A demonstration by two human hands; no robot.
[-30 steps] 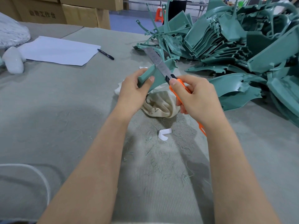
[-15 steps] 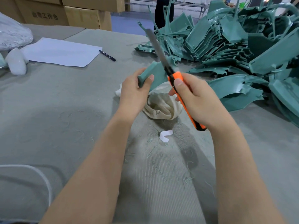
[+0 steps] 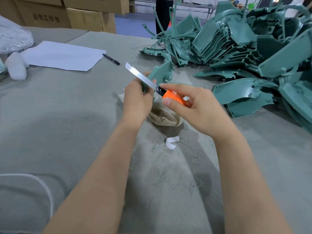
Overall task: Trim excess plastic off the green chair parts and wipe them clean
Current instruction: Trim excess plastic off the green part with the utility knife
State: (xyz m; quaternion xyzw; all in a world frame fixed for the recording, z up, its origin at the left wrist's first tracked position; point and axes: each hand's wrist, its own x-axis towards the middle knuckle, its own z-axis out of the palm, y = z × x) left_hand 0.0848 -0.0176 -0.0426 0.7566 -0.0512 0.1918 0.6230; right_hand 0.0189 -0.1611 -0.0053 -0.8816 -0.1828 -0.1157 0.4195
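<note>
At frame centre, the green chair part (image 3: 161, 73) sits gripped in the left hand (image 3: 136, 98) over the cloth (image 3: 163, 117); the right hand (image 3: 199, 110) clamps the knife (image 3: 171, 96), blade (image 3: 140, 76) pointing to 10 o'clock. Keep the blade shallow along the edge, stroking away from the left hand.

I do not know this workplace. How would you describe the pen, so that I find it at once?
Look at the grey table, at its far left part, where a white sheet of paper lies flat. Just off the sheet's right corner lies the pen. It is slim and black, unlike the green chair parts heaped further right.
</note>
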